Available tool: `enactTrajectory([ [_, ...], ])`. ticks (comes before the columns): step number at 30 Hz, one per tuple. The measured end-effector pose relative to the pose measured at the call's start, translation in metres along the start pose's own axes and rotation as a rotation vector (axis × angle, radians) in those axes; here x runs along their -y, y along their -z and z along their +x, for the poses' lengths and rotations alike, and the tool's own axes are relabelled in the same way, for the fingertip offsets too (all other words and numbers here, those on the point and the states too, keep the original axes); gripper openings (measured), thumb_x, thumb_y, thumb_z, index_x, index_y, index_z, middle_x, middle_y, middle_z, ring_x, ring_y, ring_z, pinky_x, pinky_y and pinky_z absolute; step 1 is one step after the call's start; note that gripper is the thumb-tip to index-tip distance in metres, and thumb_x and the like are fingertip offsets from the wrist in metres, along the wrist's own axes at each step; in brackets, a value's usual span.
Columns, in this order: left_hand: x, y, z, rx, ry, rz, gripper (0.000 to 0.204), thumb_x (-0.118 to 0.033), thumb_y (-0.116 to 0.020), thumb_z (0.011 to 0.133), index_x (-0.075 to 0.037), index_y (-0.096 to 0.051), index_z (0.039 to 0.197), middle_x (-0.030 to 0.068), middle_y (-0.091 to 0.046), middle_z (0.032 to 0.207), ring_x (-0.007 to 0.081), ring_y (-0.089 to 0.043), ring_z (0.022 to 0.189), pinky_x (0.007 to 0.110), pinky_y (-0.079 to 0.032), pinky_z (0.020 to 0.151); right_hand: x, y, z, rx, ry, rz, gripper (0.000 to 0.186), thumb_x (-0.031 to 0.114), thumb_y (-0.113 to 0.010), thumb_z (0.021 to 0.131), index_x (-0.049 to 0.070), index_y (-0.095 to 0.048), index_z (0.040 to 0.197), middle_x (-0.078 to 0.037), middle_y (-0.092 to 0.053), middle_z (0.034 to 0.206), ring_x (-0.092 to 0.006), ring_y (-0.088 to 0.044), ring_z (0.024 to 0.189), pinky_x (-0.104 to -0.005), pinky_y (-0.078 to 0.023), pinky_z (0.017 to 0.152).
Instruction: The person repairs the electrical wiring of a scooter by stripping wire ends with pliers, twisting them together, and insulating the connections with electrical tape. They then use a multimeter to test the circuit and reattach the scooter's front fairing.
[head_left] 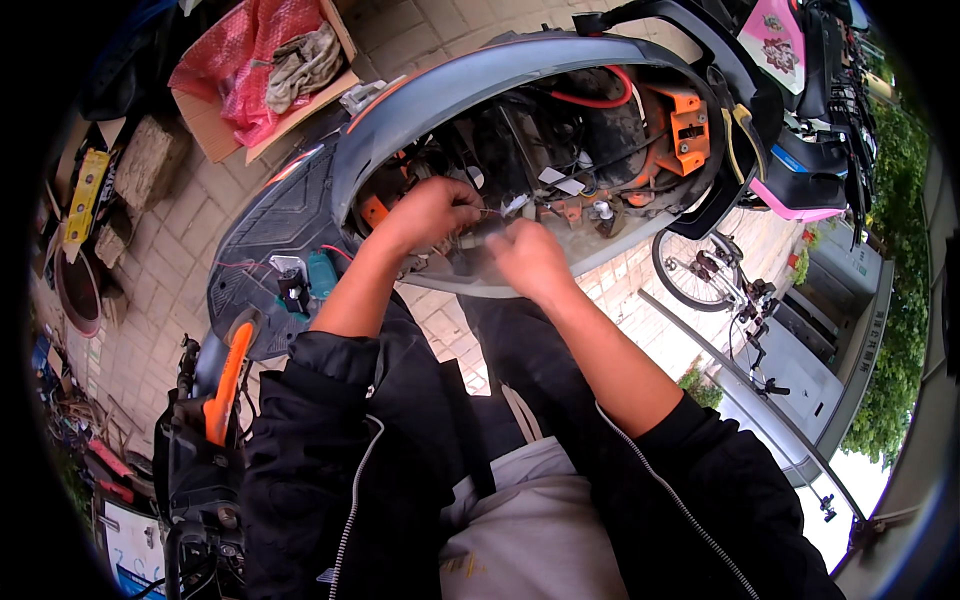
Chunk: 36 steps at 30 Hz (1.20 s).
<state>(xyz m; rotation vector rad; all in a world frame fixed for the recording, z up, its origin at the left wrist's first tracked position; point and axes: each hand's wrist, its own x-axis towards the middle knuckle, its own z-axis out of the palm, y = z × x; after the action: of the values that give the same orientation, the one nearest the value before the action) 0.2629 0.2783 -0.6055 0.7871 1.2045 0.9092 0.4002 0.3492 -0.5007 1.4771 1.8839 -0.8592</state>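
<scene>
Brick paving (165,265): scooter (470,82) stands opened, work seemingly unfinished; over it, left hand (436,212) apparently pinches wire (489,211), right hand (530,260) hold unclear.

Left hand (437,213) and right hand (528,260) close together, fingers (463,195) curled, over the open compartment (590,128) of a scooter (480,82), orange bracket (686,156) at the compartment's right end, cardboard box (204,126) at upper left

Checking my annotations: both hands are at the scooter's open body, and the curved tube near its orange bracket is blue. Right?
Colour's wrong: head view shows the curved tube red. Left hand and right hand are at the scooter's open body, tube near its orange bracket.
</scene>
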Motion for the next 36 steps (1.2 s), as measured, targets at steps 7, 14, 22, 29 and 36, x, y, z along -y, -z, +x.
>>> enactTrajectory([
  [7,0.003,-0.001,0.002,0.068,0.061,-0.121,0.017,-0.009,-0.057,0.089,0.0,-0.067,0.1,0.0036,-0.062,0.07,0.0091,-0.057,0.06,0.026,-0.048,0.058,-0.012,-0.001,0.008,0.039,0.01,0.158,0.03,0.024,-0.062,0.085,-0.005,-0.06,0.087,-0.024,-0.064,0.085,-0.0405,-0.062,0.086,-0.0447,-0.047,0.075],
  [14,-0.017,0.008,0.022,0.287,0.121,0.17,0.015,-0.007,-0.059,0.08,0.0,-0.067,0.09,0.005,-0.061,0.065,0.0123,-0.06,0.058,0.028,-0.049,0.055,-0.014,0.001,0.009,0.058,0.025,0.167,0.029,0.022,-0.062,0.085,-0.007,-0.06,0.088,-0.025,-0.064,0.086,-0.0404,-0.062,0.087,-0.0438,-0.047,0.076],
  [22,-0.001,-0.002,0.027,0.13,0.004,0.273,0.012,-0.01,-0.061,0.075,-0.001,-0.064,0.082,0.0058,-0.06,0.064,0.0155,-0.058,0.057,0.031,-0.046,0.055,-0.009,0.008,0.006,0.073,0.027,0.174,0.031,0.023,-0.063,0.084,-0.007,-0.061,0.089,-0.025,-0.065,0.087,-0.0397,-0.063,0.088,-0.0432,-0.047,0.077],
  [29,0.003,-0.005,0.021,0.098,0.154,-0.05,0.014,-0.01,-0.059,0.077,0.001,-0.065,0.084,0.0029,-0.061,0.067,0.0096,-0.054,0.059,0.027,-0.045,0.054,-0.021,0.002,0.011,0.066,0.015,0.291,0.03,0.024,-0.063,0.083,-0.006,-0.062,0.082,-0.023,-0.065,0.081,-0.0392,-0.063,0.083,-0.0427,-0.048,0.074],
  [36,-0.005,-0.005,0.004,0.042,0.119,-0.124,0.02,-0.01,-0.058,0.08,0.0,-0.067,0.095,0.0026,-0.062,0.073,0.008,-0.053,0.062,0.026,-0.045,0.056,-0.02,0.001,0.007,0.079,-0.019,0.327,0.03,0.024,-0.063,0.084,-0.005,-0.06,0.08,-0.022,-0.064,0.077,-0.0376,-0.063,0.078,-0.042,-0.048,0.071],
])
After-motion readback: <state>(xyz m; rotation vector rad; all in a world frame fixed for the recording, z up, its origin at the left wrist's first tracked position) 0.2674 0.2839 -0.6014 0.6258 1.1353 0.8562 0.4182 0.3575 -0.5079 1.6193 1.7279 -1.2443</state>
